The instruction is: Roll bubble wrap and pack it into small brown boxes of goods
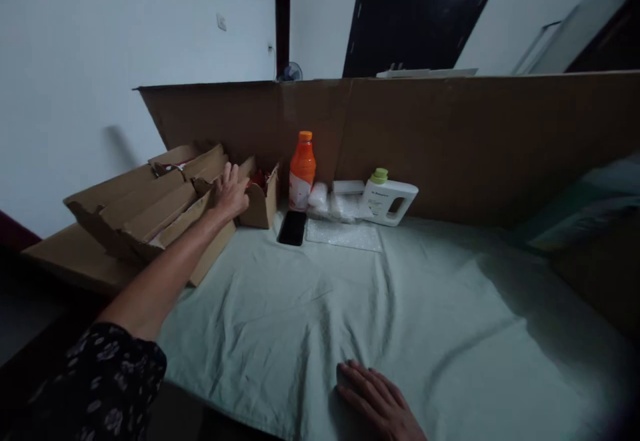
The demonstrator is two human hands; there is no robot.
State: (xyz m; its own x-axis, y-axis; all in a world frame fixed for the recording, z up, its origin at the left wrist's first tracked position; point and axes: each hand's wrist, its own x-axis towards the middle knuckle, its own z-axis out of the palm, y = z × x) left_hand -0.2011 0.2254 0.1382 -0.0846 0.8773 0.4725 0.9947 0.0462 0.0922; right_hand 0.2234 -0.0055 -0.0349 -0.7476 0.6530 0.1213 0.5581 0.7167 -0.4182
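My left hand (231, 193) is stretched out over the cardboard boxes at the left, its fingers apart and resting near the box edges. Right beside it stands a small cardboard box (260, 209) with red items (260, 178) inside. A larger divided cardboard box (150, 211) lies beneath my left forearm; most of its contents are hidden. My right hand (376, 398) lies flat on the pale green cloth (300, 314) near the front edge, fingers extended and holding nothing.
Along the back stand an orange bottle (303, 171), bubble-wrapped items (346, 204) and a white jug with a green cap (387, 200). A black phone (293, 228) lies before the bottle, beside flat bubble wrap (345, 234). A tall cardboard panel (450, 141) borders the back.
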